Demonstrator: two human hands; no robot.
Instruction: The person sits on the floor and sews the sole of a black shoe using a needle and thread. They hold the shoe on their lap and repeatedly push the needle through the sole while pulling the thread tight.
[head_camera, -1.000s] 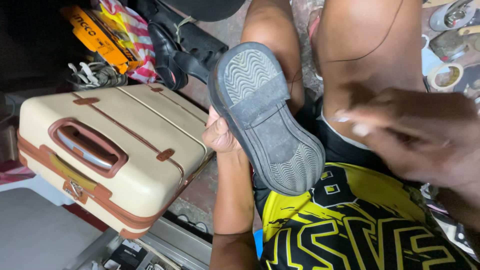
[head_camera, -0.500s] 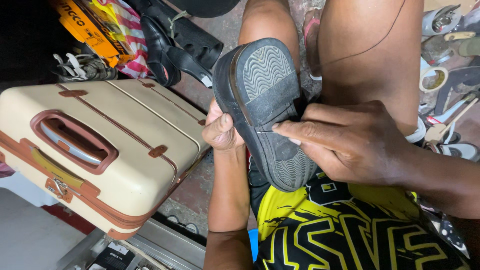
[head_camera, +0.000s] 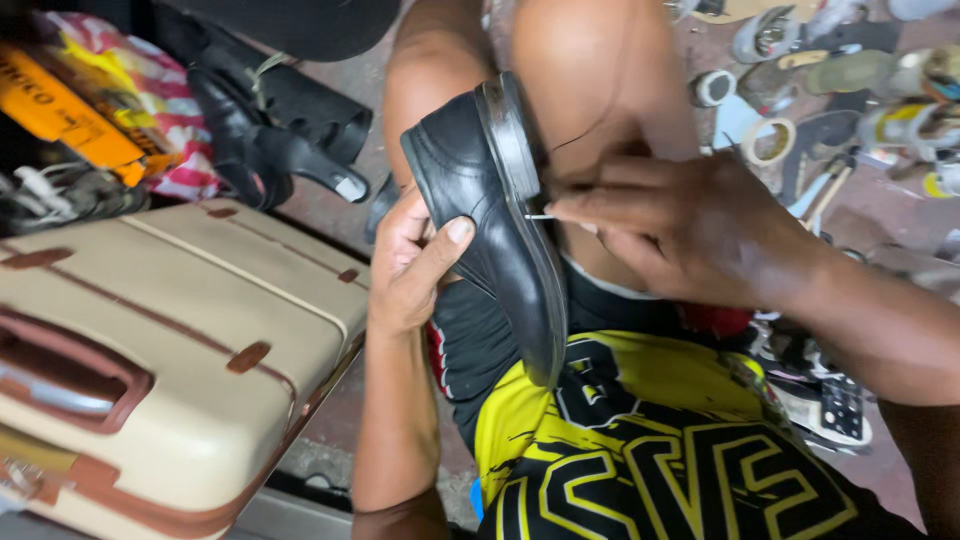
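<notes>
Between both hands, black shoe (head_camera: 490, 230) on edge, heel away

This looks like a small cobbler's repair spot set on the ground. A cream suitcase (head_camera: 170, 350) lies at one side, black sandals (head_camera: 270, 140) are heaped behind it, and tape rolls (head_camera: 770, 140) and loose tools (head_camera: 890, 110) are strewn over the bare floor (head_camera: 880, 215). A black shoe (head_camera: 490, 220) is propped on the person's lap.
</notes>
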